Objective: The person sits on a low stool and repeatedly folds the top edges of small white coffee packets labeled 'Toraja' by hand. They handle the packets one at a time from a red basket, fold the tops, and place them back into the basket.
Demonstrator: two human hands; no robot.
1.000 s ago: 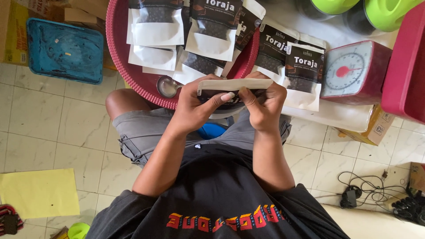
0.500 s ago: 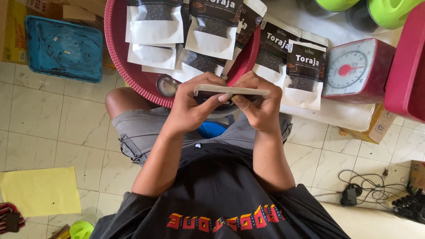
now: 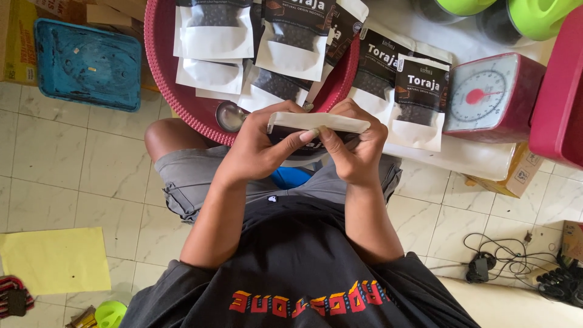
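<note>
Two hands pinch one white-topped pouch [image 3: 317, 123] just below the pink basin [image 3: 159, 67], over the person's lap. Its long top edge runs crosswise. The left hand [image 3: 258, 149] grasps the pouch's left end, thumb along the strip; the right hand [image 3: 355, 149] grasps the right end. Both sit equally close; the red scale [image 3: 489, 97] stands right of the basin.

Cream-white pouch [image 3: 319, 121] with a black front panel, held over grey shorts [image 3: 200, 182] and a black shirt [image 3: 291, 267] bearing red-to-yellow lettering. Deep pink ribbed basin [image 3: 159, 54] holding white-and-black pouches [image 3: 215, 27]; red scale [image 3: 493, 97] with a white dial and red centre. Teal tray [image 3: 88, 64], yellow sheet [image 3: 54, 261], lime-green lids [image 3: 534, 15], pale marbled tiles [image 3: 79, 164].
</note>
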